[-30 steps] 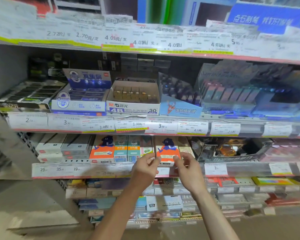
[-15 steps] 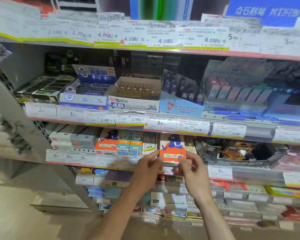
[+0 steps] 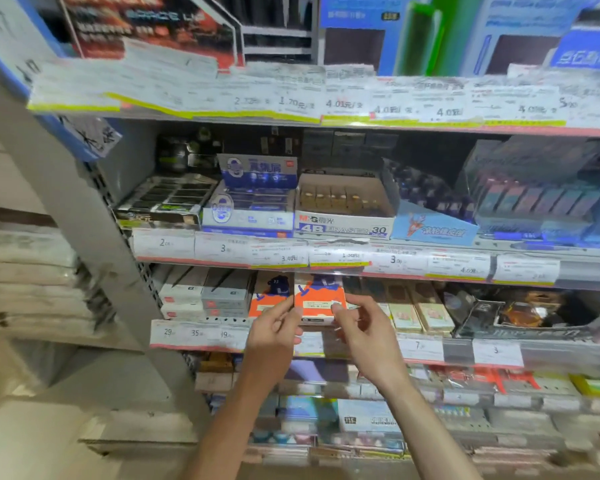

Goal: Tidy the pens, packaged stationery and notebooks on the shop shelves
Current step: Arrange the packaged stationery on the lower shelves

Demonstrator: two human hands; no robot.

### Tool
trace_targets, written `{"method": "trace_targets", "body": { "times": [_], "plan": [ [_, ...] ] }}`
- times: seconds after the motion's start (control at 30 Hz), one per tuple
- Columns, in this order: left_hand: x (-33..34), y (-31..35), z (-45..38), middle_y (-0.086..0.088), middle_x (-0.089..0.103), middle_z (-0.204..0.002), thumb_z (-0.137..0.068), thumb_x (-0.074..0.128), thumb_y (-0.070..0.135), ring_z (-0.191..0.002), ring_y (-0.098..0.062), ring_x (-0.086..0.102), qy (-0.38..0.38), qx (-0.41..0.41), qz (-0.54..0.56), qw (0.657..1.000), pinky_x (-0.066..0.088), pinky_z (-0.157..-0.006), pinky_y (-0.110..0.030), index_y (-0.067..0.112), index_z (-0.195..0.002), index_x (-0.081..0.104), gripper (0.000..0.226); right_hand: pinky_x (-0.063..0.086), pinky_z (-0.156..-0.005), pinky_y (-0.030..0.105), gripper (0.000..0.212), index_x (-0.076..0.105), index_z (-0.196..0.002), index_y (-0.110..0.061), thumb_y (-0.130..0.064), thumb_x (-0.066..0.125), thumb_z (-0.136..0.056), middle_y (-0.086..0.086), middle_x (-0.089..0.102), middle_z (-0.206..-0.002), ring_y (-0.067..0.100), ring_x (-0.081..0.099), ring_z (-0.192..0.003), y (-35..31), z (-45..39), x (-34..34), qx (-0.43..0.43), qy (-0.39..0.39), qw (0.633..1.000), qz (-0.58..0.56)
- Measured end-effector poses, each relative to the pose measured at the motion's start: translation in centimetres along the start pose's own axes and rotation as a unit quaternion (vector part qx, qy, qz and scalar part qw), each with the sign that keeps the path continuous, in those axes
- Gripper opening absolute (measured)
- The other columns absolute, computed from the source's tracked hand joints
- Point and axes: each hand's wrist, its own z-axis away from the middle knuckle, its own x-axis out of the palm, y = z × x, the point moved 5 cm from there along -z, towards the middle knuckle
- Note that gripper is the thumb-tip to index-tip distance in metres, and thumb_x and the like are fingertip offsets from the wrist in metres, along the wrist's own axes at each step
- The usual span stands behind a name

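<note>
on the third shelf down, behind its strip of price tags [image 3: 194, 332], a row of packs runs left to right: first a stack of white and grey boxes [image 3: 205, 297], then an orange pack [image 3: 269, 294] with a dark blue cartoon figure printed near its top, lying just beside the stack. the left hand [image 3: 274, 336] reaches up in front of that pack, its fingers curled so that the tips pinch the left edge of a second orange box [image 3: 319, 301]. this box is the same design: orange face, white corner at the upper left, dark blue figure along the top, a pale label with small print across the middle and a white band at the bottom. it is held upright, face toward the camera, at the front lip of the shelf and touching the first orange pack's right side; whether its base rests on the shelf cannot be told. the right hand [image 3: 368, 336] pinches the box's right edge, thumb on the front near the label and the fingers curled behind. further right lie cream packs [image 3: 416, 311] in a row, then a dark tray [image 3: 520, 315] with shiny wrapped goods. on the shelf above, an open eraser carton [image 3: 343, 211] marked 4b stands over the held box.
</note>
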Motion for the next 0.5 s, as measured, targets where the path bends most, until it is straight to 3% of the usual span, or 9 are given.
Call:
{"method": "trace_targets", "body": {
  "times": [0.17,0.3,0.37,0.5],
  "plan": [
    [-5.0,-0.2,-1.5,0.005,0.069,-0.082,-0.099,0.056,0.024,-0.068,-0.005,0.062,0.02,-0.005,-0.051,0.999,0.053,-0.069,-0.025,0.013,-0.129,0.063,0.032,0.056,-0.073,0.047,0.021,0.063,-0.103,-0.027,-0.045,0.063,-0.093,0.004,0.072,-0.073,0.02,0.069,-0.066,-0.3,-0.8,5.2,0.0,-0.02,0.997,0.077],
    [-7.3,-0.2,-2.6,0.005,0.069,-0.088,-0.1,0.052,0.033,-0.076,-0.011,0.064,0.031,-0.017,-0.105,0.994,0.056,-0.083,-0.042,0.02,-0.132,0.061,0.035,0.055,-0.075,0.038,0.04,0.063,-0.111,-0.026,-0.06,0.053,-0.092,-0.005,0.073,-0.077,0.016,0.069,-0.075,-0.4,-1.4,7.9,-0.005,-0.029,0.982,0.184],
    [-8.0,-0.1,-2.7,0.007,0.068,-0.094,-0.099,0.052,0.037,-0.08,-0.011,0.065,0.026,-0.016,-0.146,0.989,0.055,-0.086,-0.041,0.022,-0.135,0.057,0.039,0.052,-0.072,0.035,0.044,0.063,-0.115,-0.023,-0.06,0.05,-0.094,-0.005,0.072,-0.081,0.019,0.068,-0.081,-0.7,-1.4,8.4,-0.011,-0.034,0.969,0.245],
    [-9.5,0.5,-2.5,0.008,0.063,-0.111,-0.095,0.053,0.05,-0.097,-0.015,0.063,0.069,0.083,-0.323,0.94,0.052,-0.089,-0.039,0.024,-0.134,0.054,0.047,0.051,-0.074,0.032,0.055,0.056,-0.131,-0.021,-0.061,0.048,-0.095,-0.007,0.074,-0.094,0.017,0.068,-0.093,-1.4,-0.8,8.0,-0.044,-0.042,0.948,0.313]
  ]
}}
